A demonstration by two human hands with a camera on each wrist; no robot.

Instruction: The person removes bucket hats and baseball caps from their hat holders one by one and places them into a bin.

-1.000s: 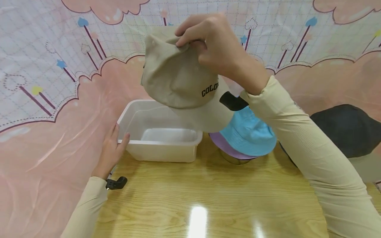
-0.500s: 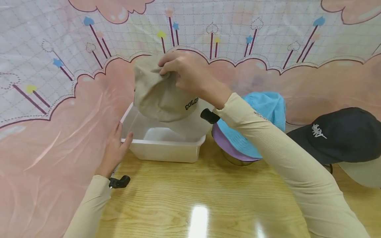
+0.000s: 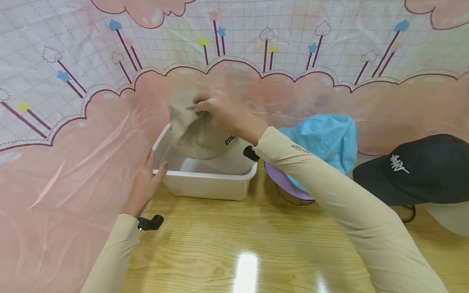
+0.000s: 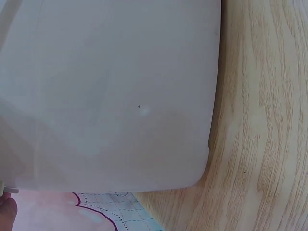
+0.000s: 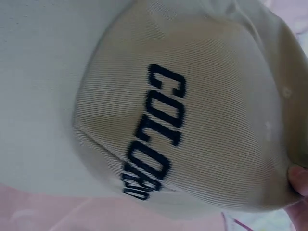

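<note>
My right hand (image 3: 229, 116) pinches the crown of a beige baseball cap (image 3: 190, 136). The cap hangs over the white plastic box (image 3: 207, 187), its lower part overlapping the opening in the head view. Dark lettering that starts with "COLO" runs across its front in the right wrist view, where a fingertip (image 5: 299, 180) grips the fabric at the right edge. My left hand (image 3: 144, 183) rests at the left front corner of the box, fingers extended along the side and thumb by the front rim. The left wrist view is filled mostly by the box's pale wall (image 4: 110, 96).
Right of the box, a light blue bucket hat (image 3: 326, 138) sits over a purple one (image 3: 283, 181) on a stand. Farther right is a black cap (image 3: 432, 171) with white embroidery, above a beige brim (image 3: 450, 215). A patterned pink cloth (image 3: 91, 162) hangs behind the wooden table (image 3: 205, 244).
My right hand has lowered the beige cap and moved it left, down toward the box opening. My left hand has stayed at the box corner.
</note>
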